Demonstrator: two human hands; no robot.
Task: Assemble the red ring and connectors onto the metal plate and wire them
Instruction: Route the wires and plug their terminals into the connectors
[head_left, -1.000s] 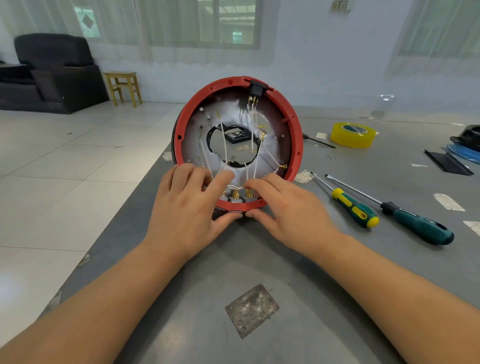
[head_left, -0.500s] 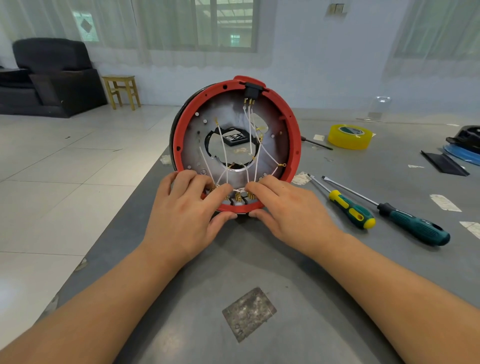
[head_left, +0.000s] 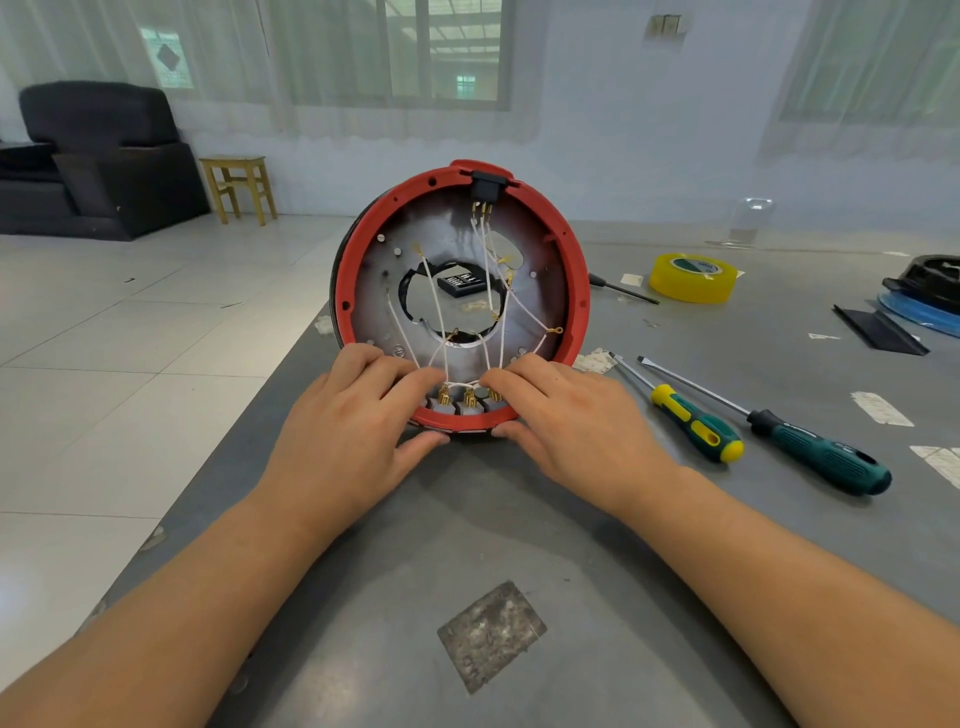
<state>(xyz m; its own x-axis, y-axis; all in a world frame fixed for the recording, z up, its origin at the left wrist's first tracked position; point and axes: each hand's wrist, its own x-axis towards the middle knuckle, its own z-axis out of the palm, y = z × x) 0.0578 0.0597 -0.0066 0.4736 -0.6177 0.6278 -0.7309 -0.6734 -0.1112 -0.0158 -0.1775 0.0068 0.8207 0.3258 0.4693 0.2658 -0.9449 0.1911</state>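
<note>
The red ring (head_left: 574, 270) stands tilted upright on the grey table, framing a round metal plate (head_left: 540, 291) with a central hole. White wires (head_left: 439, 306) run from a black connector (head_left: 487, 188) at the top to brass terminals (head_left: 470, 397) at the bottom rim. My left hand (head_left: 353, 431) grips the ring's lower left edge, fingers inside over the wires, thumb under the rim. My right hand (head_left: 566, 421) grips the lower right edge the same way.
A yellow-green screwdriver (head_left: 691, 421) and a dark green screwdriver (head_left: 810, 447) lie right of the ring. A yellow tape roll (head_left: 693, 278) sits further back, black and blue parts (head_left: 924, 296) at the far right. The table's left edge (head_left: 249, 441) drops to a tiled floor.
The ring has tipped slightly more upright, and both hands have slid a little lower along its bottom rim, fingertips now beside the brass terminals.
</note>
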